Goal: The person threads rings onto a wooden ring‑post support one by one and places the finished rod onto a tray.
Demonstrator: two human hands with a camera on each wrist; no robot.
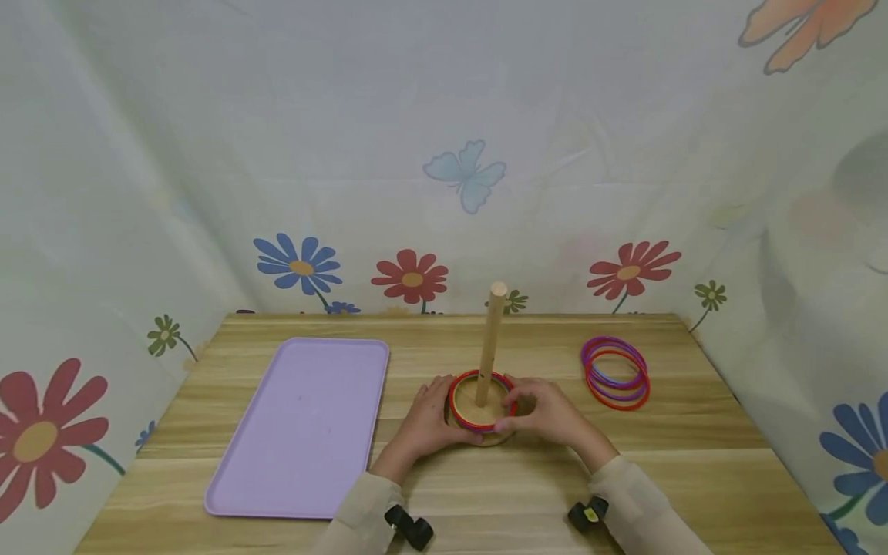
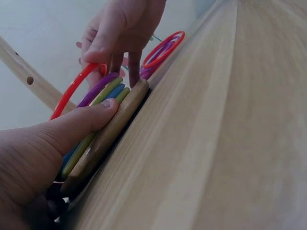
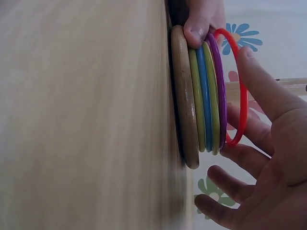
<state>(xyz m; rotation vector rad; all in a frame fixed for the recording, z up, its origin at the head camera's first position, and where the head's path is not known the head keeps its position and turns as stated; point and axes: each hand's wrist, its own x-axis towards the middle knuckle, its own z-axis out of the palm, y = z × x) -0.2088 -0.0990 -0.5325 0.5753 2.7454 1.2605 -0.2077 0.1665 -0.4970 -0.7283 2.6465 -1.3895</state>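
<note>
A wooden peg (image 1: 491,339) rises from a round wooden base (image 3: 184,105) on the table. Stacked on the base are a blue ring (image 3: 206,96), two yellow-green rings and a purple ring (image 3: 221,91). Over them a red ring (image 3: 244,105) encircles the peg, tilted, with part of it apart from the purple one. My right hand (image 1: 544,412) pinches this red ring between thumb and fingers, its other fingers spread. From the left, my left hand (image 1: 433,420) grips the stack of rings, its thumb (image 2: 103,112) against the lower rings just above the base.
Loose red and purple rings (image 1: 647,383) lie overlapping on the wooden table (image 1: 694,462), to the right of the peg. A lilac tray (image 1: 305,416) lies on the left. Behind the table hangs a flower-patterned cloth (image 1: 361,154).
</note>
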